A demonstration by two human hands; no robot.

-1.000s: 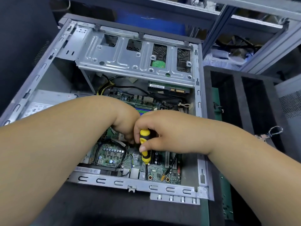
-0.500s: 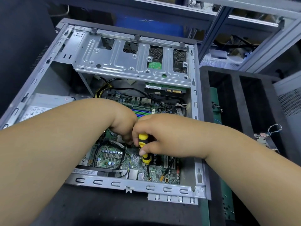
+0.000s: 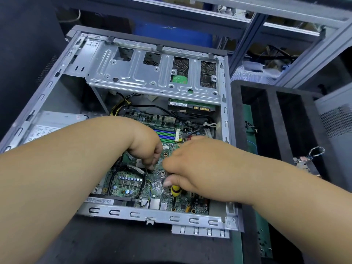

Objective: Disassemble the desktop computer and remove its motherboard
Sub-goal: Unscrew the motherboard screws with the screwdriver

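Observation:
The grey desktop case (image 3: 152, 216) lies open on its side, with the green motherboard (image 3: 123, 183) flat inside. My right hand (image 3: 194, 164) is closed over a yellow and black screwdriver (image 3: 175, 191); only the lower end of its handle shows. The shaft points down at a screw hole near the board's front edge. My left hand (image 3: 146, 147) hangs over the middle of the board with its fingertips pinched together against it. I cannot see whether anything is between them. Both forearms hide much of the board.
A silver drive cage (image 3: 144, 77) spans the far half of the case, with a hard drive (image 3: 190, 107) under it. The power supply (image 3: 49, 126) fills the left side. A black foam tray (image 3: 270, 121) stands right of the case. Shelving is behind.
My hands have drawn apart: the left one has left the screwdriver for the middle of the board. My right hand now covers more of the handle.

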